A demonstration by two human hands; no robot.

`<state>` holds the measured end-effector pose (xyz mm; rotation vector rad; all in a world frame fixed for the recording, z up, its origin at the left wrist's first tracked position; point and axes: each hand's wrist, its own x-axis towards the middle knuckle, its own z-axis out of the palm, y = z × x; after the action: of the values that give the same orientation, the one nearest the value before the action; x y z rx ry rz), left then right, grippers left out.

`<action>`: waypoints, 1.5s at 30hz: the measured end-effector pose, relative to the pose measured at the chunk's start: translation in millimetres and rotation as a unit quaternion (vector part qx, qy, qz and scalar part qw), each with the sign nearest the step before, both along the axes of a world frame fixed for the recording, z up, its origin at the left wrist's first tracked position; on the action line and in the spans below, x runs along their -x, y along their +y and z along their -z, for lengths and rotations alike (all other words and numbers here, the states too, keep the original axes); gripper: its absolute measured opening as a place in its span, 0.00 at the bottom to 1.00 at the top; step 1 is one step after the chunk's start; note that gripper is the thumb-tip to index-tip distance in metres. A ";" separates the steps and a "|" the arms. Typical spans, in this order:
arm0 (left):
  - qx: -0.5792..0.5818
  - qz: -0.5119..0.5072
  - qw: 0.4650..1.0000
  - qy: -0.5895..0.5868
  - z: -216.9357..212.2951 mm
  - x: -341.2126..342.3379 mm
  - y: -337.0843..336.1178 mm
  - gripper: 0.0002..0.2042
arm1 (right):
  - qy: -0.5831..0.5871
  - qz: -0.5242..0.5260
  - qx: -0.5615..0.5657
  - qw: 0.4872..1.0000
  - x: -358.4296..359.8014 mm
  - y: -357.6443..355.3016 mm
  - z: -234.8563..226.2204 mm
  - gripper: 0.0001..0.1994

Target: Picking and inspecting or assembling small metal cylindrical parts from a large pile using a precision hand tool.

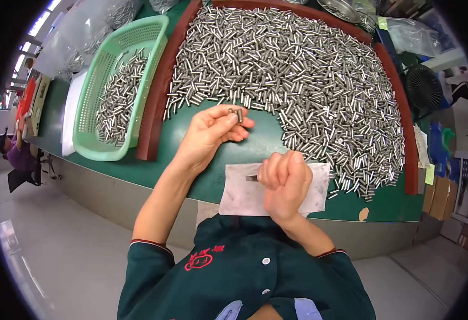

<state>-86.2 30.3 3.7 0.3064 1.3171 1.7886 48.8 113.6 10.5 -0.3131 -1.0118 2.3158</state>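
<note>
My left hand (212, 130) is raised over the bare part of the green table, just in front of the pile. Its thumb and fingers close on a couple of short metal pins (238, 116); the other fingers curl loosely below. My right hand (286, 181) makes a fist above a white cloth (236, 197) at the table's front edge. From that fist a short, flat grey metal tip (251, 178) sticks out to the left; the fingers cover the rest, so its kind is unclear. A broad heap of shiny cylindrical metal pins (276, 58) spreads beyond both hands.
Dark red rails (154, 117) border the heap at left, back and right. Left of them stands a green perforated basket (156, 69) partly filled with pins. Plastic bags of parts (76, 40) lie at the far left. A black fan (424, 87) stands to the right.
</note>
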 end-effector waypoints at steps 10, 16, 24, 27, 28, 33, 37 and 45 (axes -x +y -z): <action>-0.011 -0.030 0.992 0.124 2.7 -6.0 2.7 0.08 | 0.001 -0.004 -0.010 1.000 0.9 1.5 -1.7 0.18; -0.025 -0.052 0.968 0.244 0.7 -10.9 8.2 0.06 | -0.003 -0.009 -0.026 1.000 2.3 0.0 -0.1 0.18; -0.021 -0.019 0.976 0.216 3.3 -13.1 7.5 0.06 | 0.006 -0.006 -0.019 1.000 -0.5 0.7 0.1 0.18; -0.018 -0.016 0.976 0.217 3.9 -13.0 9.1 0.07 | 0.004 -0.006 -0.020 1.000 -1.0 0.9 0.9 0.18; -0.016 -0.016 0.976 0.218 3.9 -13.6 9.1 0.07 | 0.000 -0.007 -0.019 1.000 -1.1 0.7 0.7 0.18; -0.009 -0.010 0.975 0.222 2.8 -13.7 9.2 0.07 | -0.005 -0.007 -0.019 1.000 -0.5 0.7 -1.5 0.18; -0.009 -0.008 0.977 0.214 2.0 -12.7 8.7 0.07 | -0.002 -0.009 -0.025 1.000 -0.1 0.4 -0.8 0.18; -0.019 -0.006 0.981 0.194 2.4 -13.4 8.6 0.06 | -0.018 0.008 -0.051 0.998 1.3 -1.5 -0.4 0.19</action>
<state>-72.8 38.9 1.3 0.6985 1.5543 1.8256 47.5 112.2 10.9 -0.3223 -1.1377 2.2433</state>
